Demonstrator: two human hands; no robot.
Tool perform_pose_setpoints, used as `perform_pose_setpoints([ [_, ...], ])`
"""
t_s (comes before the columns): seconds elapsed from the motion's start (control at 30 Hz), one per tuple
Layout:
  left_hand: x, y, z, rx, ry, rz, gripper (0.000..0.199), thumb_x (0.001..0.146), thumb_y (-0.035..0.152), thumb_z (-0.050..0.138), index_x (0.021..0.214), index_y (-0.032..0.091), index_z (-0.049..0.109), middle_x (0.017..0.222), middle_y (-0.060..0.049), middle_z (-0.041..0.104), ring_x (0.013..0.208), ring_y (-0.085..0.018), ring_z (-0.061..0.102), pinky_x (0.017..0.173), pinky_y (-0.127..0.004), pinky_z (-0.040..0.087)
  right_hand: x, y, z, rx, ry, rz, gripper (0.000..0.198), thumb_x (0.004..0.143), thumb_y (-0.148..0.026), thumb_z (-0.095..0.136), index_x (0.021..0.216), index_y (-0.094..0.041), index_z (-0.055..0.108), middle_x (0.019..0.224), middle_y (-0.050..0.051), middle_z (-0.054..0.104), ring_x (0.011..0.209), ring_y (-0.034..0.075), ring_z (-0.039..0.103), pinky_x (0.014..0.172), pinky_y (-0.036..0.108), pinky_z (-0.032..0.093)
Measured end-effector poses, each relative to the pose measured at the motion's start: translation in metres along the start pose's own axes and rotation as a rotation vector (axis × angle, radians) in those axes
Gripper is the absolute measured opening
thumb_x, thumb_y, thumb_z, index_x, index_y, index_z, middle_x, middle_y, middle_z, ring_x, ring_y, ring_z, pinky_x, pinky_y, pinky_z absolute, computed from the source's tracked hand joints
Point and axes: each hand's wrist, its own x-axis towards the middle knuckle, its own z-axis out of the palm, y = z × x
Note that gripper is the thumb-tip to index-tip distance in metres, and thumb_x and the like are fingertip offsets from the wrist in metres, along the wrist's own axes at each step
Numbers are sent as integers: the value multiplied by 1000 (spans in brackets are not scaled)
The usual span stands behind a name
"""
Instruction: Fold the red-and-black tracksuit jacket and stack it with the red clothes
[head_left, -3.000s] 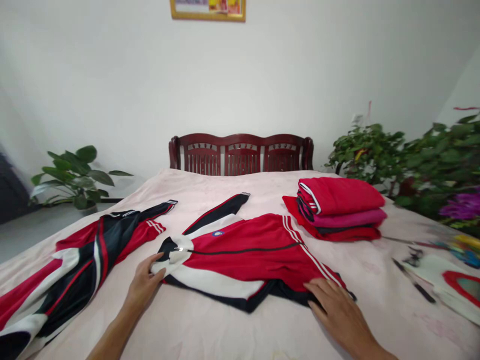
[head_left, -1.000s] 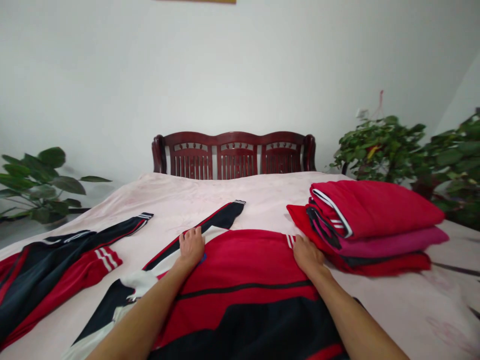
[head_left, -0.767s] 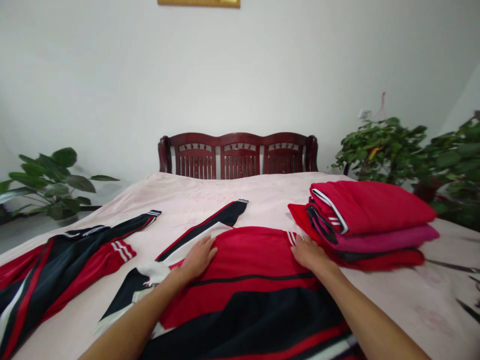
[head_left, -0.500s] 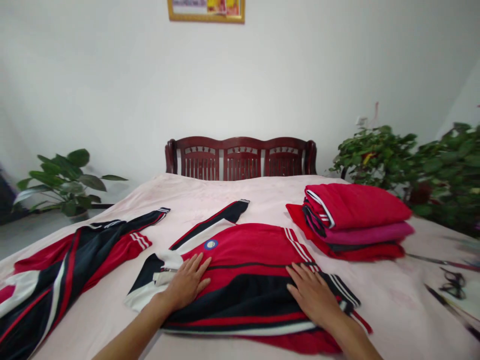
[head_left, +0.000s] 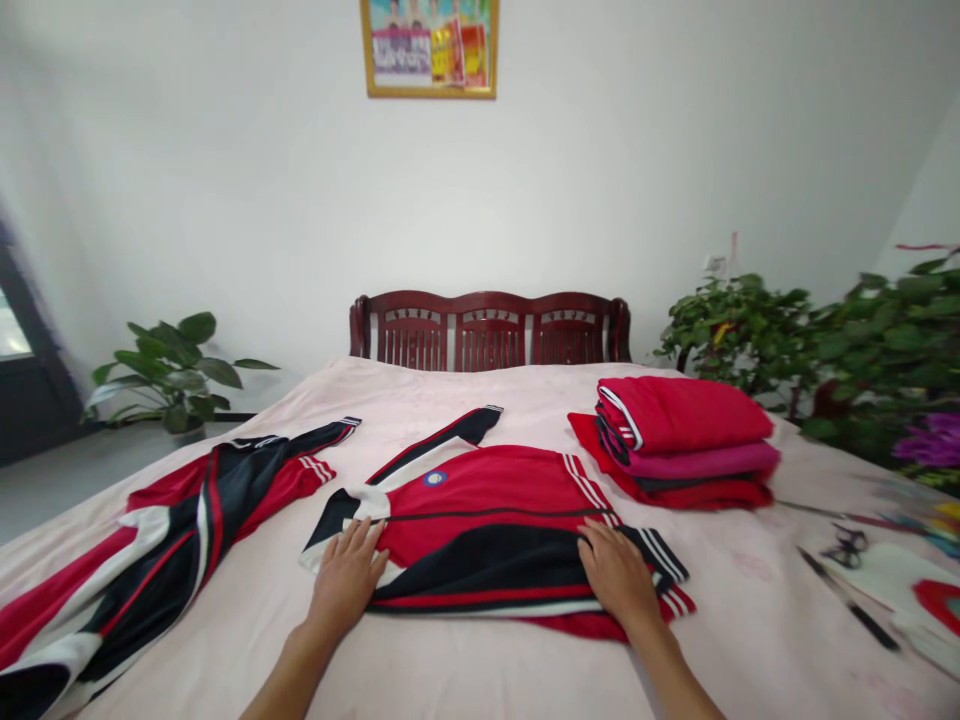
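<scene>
A red, navy and white track jacket [head_left: 480,490] lies spread sideways on the bed, its collar to the left and its striped hem to the right. One sleeve is folded across the near half; the other stretches toward the headboard. My left hand [head_left: 349,572] rests on the white part by the collar, fingers extended. Near the hem and the folded sleeve's cuff, my right hand [head_left: 619,578] lies flat on the dark cloth, its fingers also stretched out. A second track jacket [head_left: 187,535] in the same colours is laid loosely on the left.
A stack of folded red and magenta clothes [head_left: 686,420] sits on the pink bedsheet [head_left: 480,665] at the right. Beyond it lie dark-framed glasses [head_left: 846,546] and a dark, thin tool [head_left: 851,605]. Potted plants [head_left: 180,375] flank the bed; a wooden headboard [head_left: 491,335] stands behind.
The view has tilted up and shifted. My left hand has slid along the jacket toward its collar, away from the round badge. My right hand stays near the hem.
</scene>
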Motion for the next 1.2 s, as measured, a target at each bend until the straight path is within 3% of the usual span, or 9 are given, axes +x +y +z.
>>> perform_pose_setpoints([
  [1.2, 0, 0, -4, -130, 22, -48, 44, 96, 33, 46, 134, 20, 63, 143, -11, 59, 138, -31, 48, 112, -49, 39, 3, 3, 1, 31, -2, 44, 40, 94, -23, 38, 118, -15, 70, 129, 11, 68, 121, 23, 61, 107, 38, 41],
])
